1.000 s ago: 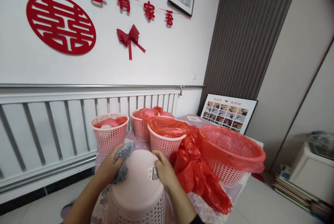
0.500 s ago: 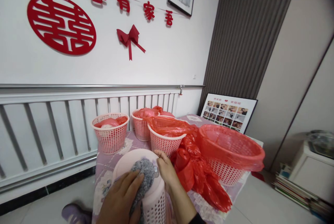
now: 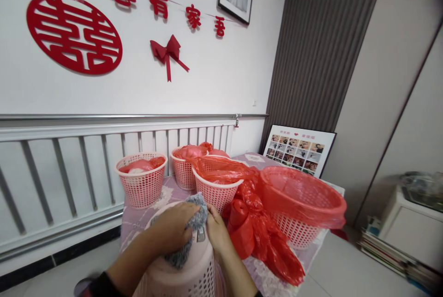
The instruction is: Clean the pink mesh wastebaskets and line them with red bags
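An upside-down pale pink plastic basket (image 3: 188,283) with pierced sides is in front of me, its solid base facing up. My left hand (image 3: 175,227) grips a fuzzy grey cloth (image 3: 198,216) and presses it on that base, near the far edge. At the base's right edge, my right hand (image 3: 215,230) holds the basket, its fingers partly behind the cloth. A small grey label shows on the base between my hands. Just right of my right hand lies a roll of red plastic bags (image 3: 239,223), with loose red plastic (image 3: 277,251) beside it.
Behind stand several pink baskets: one at left (image 3: 140,190), one at the back (image 3: 185,172), one in the middle (image 3: 216,193), all with red plastic. A larger red-lined basket (image 3: 297,227) is at right. A radiator (image 3: 76,167) runs along the wall; a photo board (image 3: 301,149) leans behind the table.
My left hand has pushed the grey cloth up and away across the base to its far edge, and more of my left forearm shows. My right hand still holds the basket's edge.
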A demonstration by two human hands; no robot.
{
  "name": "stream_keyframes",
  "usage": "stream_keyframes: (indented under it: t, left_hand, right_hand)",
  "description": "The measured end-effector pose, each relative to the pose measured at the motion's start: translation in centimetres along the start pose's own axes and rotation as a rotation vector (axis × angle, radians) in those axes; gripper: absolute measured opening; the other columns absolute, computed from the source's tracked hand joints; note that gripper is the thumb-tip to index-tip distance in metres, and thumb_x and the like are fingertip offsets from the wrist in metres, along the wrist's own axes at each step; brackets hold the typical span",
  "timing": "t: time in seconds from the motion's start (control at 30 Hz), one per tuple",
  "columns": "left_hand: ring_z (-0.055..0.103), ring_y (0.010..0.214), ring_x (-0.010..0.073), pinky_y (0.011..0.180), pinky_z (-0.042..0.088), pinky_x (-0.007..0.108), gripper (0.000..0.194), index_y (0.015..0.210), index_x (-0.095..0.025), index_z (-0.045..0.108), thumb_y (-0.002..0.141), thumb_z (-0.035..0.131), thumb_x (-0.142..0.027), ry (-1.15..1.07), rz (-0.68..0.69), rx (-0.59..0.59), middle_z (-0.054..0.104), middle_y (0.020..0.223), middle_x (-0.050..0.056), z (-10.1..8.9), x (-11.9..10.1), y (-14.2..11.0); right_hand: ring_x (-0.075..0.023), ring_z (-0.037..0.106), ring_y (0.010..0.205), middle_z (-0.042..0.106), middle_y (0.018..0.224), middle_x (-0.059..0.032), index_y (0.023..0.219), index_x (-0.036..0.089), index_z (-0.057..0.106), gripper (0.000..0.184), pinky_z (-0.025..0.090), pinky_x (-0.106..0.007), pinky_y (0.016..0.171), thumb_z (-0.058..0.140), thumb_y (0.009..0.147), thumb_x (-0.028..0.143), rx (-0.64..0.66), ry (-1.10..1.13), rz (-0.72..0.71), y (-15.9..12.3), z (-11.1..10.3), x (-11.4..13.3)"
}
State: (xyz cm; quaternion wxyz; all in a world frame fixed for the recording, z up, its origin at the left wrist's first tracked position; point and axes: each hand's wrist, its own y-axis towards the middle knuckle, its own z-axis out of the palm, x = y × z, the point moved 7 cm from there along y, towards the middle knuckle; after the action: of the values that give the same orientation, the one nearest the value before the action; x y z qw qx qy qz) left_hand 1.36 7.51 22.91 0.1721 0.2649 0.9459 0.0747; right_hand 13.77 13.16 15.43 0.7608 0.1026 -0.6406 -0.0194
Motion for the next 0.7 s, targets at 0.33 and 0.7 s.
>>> stream_keyframes:
  t: [0.33,0.7]
  left_hand:
    - [0.054,0.126,0.0239,0.111,0.038,0.042,0.057,0.131,-0.019,0.054,0.075,0.044,-0.015,-0.049,-0.191,-0.167,0.059,0.136,0.009,-2.0,6.7,0.0]
    - [0.051,0.130,0.0273,0.112,0.039,0.049,0.052,0.133,-0.014,0.047,0.084,0.042,-0.027,-0.128,-0.396,-0.489,0.056,0.139,0.013,-1.2,8.9,-9.2]
  right_hand:
    - [-0.0231,0.063,0.102,0.072,0.106,-0.0045,0.108,0.023,0.066,0.035,0.049,-0.034,0.087,0.058,0.079,0.041,-0.051,-0.066,0.035,0.3,-0.2,-1.0]
    - [-0.0235,0.065,0.101,0.071,0.109,-0.0057,0.109,0.022,0.062,0.034,0.051,-0.034,0.084,0.054,0.080,0.038,-0.055,-0.044,0.082,0.0,0.0,-0.8]
